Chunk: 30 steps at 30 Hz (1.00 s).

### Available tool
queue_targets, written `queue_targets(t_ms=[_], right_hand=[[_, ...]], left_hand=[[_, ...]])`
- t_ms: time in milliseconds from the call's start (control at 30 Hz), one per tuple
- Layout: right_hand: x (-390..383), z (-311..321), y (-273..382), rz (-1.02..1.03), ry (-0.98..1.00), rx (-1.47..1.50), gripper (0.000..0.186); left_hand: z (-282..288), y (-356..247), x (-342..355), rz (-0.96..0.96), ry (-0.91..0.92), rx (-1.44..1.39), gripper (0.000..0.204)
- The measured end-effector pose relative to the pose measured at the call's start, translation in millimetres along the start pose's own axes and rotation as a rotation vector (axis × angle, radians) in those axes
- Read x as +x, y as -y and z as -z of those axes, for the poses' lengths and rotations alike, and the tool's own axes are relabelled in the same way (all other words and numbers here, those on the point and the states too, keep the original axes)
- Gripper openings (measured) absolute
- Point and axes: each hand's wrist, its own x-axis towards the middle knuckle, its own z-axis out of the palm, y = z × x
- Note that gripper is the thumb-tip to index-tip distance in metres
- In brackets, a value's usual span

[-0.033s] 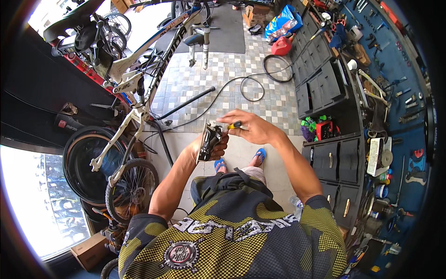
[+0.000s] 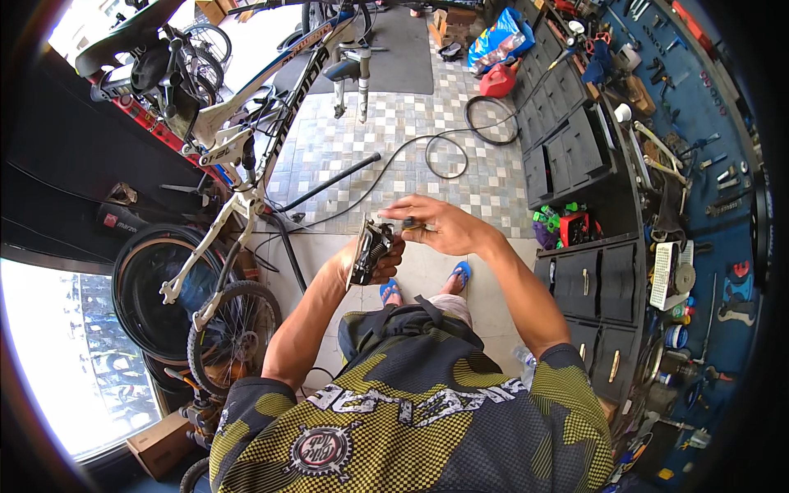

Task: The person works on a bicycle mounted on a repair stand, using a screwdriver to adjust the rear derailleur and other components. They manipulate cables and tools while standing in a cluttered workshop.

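Note:
My left hand (image 2: 388, 261) is closed around a black and silver metal bike part (image 2: 371, 251) with a coil spring and a thin flat plate along its left side. Just right of it, my right hand (image 2: 444, 226) pinches a small screwdriver-like tool (image 2: 409, 223); its dark handle end shows between thumb and fingers. The fingertips of that hand reach to the top of the part. Where the tool's tip meets the part is hidden by fingers and too small to tell.
A white bike frame (image 2: 238, 201) hangs at the left, above wheels and tires (image 2: 234, 333). Black drawers (image 2: 567, 152) and a blue tool wall (image 2: 731, 271) line the right. A black cable (image 2: 411, 144) and a bar (image 2: 337, 181) lie on the tiled floor ahead.
The tool in my right hand has turned: its yellow and black handle pointed right, and now mostly a dark end shows. The left hand and the part have hardly moved.

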Motion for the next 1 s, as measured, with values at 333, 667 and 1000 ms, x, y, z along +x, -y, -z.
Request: queue_targets(t_ms=[333,667,1000], right_hand=[[14.5,-17.6,-1.8,-0.285,0.212,0.232,0.027],[2.2,-57.2,-28.3,-0.018,-0.089,0.11,0.035],[-6.6,-71.5,-41.7,-0.276,-0.349,0.272,0.04]], left_hand=[[26.9,-9.8,-9.6,0.115,-0.116,0.125,0.039],[17.1,-20.7,-28.5,-0.18,-0.643,0.431,0.042],[-61.2,-37.7,-50.4,-0.508,-0.703,1.028,0.066]])
